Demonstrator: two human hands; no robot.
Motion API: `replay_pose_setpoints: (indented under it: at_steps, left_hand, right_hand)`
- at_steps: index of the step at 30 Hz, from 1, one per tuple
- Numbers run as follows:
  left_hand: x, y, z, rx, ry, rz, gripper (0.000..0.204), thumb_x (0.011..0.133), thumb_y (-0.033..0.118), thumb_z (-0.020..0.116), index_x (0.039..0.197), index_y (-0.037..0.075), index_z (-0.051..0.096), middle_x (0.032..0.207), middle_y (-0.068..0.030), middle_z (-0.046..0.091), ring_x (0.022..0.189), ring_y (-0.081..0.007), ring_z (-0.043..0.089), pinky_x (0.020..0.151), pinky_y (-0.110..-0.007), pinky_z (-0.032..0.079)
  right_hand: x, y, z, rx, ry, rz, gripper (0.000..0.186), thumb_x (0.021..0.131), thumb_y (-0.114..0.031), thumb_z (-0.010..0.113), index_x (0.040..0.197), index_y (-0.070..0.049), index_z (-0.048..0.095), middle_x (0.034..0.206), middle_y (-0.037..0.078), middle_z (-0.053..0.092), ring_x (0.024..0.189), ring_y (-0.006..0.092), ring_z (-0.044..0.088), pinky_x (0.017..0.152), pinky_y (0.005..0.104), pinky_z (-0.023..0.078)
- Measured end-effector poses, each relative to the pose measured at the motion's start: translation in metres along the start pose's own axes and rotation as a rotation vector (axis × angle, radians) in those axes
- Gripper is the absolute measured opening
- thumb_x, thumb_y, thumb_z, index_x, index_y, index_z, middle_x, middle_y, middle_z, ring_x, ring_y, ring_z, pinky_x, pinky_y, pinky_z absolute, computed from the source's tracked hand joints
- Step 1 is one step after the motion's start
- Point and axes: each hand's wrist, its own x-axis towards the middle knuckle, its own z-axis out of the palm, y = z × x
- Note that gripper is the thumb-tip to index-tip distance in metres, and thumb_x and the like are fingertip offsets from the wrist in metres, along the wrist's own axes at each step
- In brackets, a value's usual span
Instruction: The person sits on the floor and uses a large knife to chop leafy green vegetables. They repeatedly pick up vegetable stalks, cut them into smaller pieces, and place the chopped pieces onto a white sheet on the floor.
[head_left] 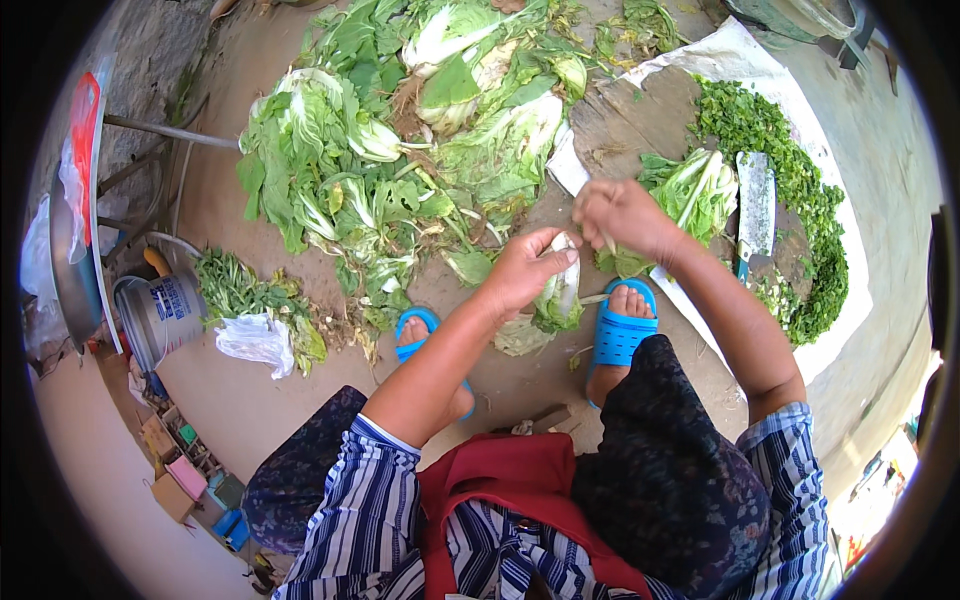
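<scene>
My left hand (525, 270) grips a small pale cabbage head (558, 290), its green leaves hanging downward. My right hand (615, 220) is just right of it, fingers curled, with what looks like a pale leaf stalk under them. Beyond both lies a large heap of leafy cabbages (450, 150). More trimmed cabbage (700, 195) rests beside a cleaver (755, 210) on a worn board (630, 120), along with chopped greens (820, 260).
A white sheet (830, 320) lies under the board. At left are a bucket (170, 310), loose greens (255, 285), a white plastic bag (255, 345) and a metal frame (160, 130). My blue sandals (625, 340) are planted just below the vegetables.
</scene>
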Motion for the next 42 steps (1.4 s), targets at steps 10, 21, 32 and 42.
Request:
replay_pose_setpoints:
  at_steps: [10, 21, 32, 42]
  left_hand:
    - [0.02, 0.03, 0.008, 0.062, -0.035, 0.012, 0.025, 0.089, 0.018, 0.055, 0.109, 0.003, 0.059, 0.096, 0.0006, 0.058, 0.086, -0.0073, 0.051, 0.079, -0.024, 0.042]
    - [0.162, -0.016, 0.163, 1.269, 0.242, 0.767, 0.073, 0.075, 0.033, 0.067, 0.131, 0.0, 0.033, 0.127, -0.0196, 0.043, 0.119, -0.0315, 0.04, 0.101, -0.045, 0.029]
    - [0.163, 0.013, 0.043, 1.408, 0.524, 0.634, 0.027, 0.074, 0.008, 0.059, 0.1, 0.01, 0.058, 0.097, -0.0118, 0.054, 0.096, -0.0284, 0.052, 0.079, -0.039, 0.046]
    - [0.151, 0.185, -0.011, 1.12, 0.828, 0.646, 0.028, 0.079, 0.013, 0.063, 0.103, 0.003, 0.056, 0.103, -0.0155, 0.054, 0.098, -0.029, 0.051, 0.08, -0.039, 0.046]
  right_hand:
    - [-0.016, 0.008, -0.09, 0.277, 0.917, -0.341, 0.067, 0.088, -0.032, 0.056, 0.133, 0.008, 0.029, 0.117, 0.019, 0.055, 0.104, 0.0223, 0.057, 0.087, 0.0328, 0.044]
    - [-0.079, 0.08, -0.08, 0.311, 1.285, -0.314, 0.035, 0.094, -0.015, 0.046, 0.124, 0.0, 0.041, 0.109, 0.009, 0.057, 0.086, 0.0107, 0.055, 0.072, 0.023, 0.045]
    - [-0.079, 0.091, -0.072, -0.09, 1.138, -0.346, 0.026, 0.094, -0.016, 0.048, 0.111, 0.003, 0.054, 0.107, 0.01, 0.058, 0.099, 0.0157, 0.054, 0.089, 0.0283, 0.041]
    - [-0.072, 0.077, -0.054, -0.026, 1.062, -0.396, 0.025, 0.095, -0.015, 0.047, 0.113, 0.002, 0.052, 0.107, 0.009, 0.058, 0.093, 0.0143, 0.056, 0.085, 0.0269, 0.043]
